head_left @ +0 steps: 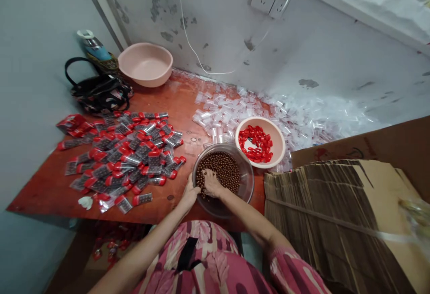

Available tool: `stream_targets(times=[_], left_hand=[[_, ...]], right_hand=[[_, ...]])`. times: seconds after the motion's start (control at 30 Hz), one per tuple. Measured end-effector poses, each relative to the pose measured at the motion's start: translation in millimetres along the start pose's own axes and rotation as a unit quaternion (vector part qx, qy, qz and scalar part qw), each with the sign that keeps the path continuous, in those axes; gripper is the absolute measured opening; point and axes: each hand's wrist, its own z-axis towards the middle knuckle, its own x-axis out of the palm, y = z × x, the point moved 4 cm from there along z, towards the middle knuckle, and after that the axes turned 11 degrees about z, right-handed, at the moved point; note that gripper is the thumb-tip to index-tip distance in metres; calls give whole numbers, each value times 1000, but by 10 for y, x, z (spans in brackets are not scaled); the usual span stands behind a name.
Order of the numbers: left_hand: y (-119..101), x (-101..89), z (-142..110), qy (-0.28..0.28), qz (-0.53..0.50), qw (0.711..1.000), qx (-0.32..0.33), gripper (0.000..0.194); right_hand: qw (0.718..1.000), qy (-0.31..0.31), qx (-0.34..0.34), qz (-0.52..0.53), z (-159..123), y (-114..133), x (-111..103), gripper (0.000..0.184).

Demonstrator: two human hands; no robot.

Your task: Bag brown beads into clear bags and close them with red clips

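A clear bowl [247, 168] full of small round brown beads [230, 168] stands at the table's front edge. My right hand [211, 183] is down in the beads with its fingers bent round some of them; a few beads lie on its back. At the bowl's left rim is my left hand [191, 192], its fingers closed; what they hold is hidden. Touching the bowl at the back right, a pale pink basin [280, 144] contains red caps [257, 144]. To the left lies a heap of red-capped clear packs with dark beads [134, 155].
Many clear plastic cases [221, 110] lie along the wall. A flat stack of cardboard [319, 204] stands at the right. At the back left are a pink basin [161, 68], a black handbag [101, 92] and a blue bottle [96, 48]. A white cord hangs by the wall.
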Motion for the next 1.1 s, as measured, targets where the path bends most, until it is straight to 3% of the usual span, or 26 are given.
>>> stream_targets(times=[0.1,0.17,0.33,0.53,0.63,0.83,0.9,0.97,1.1], left_hand=[[9,-18,40,-3,19,1000,8,73],[40,-46,78,-9,33,999,4,72],[94,-131,220,-8,53,999,7,68],[116,-209,386,2,83,996,22,61],[101,-257,362,-6,103,994,31,62],[-218,-260,177,-79,248,961,94,56],[-312,-110,183,-29,248,963,97,54],[-346,74,225,34,210,974,75,58],[-356,311,313,64,151,983,78,67]], right_hand=[[999,-33,2,33,37,-22,-12,76],[990,-84,-13,111,45,-7,-53,74],[900,-178,-26,397,56,-7,-150,70],[824,-221,-20,521,71,46,-232,77],[803,-208,-37,557,17,106,-322,84],[814,-219,-29,538,-146,96,-511,88],[823,-219,-34,522,-185,92,-528,87],[855,-223,-46,466,-221,102,-538,82],[924,-209,-67,314,-272,103,-562,75]])
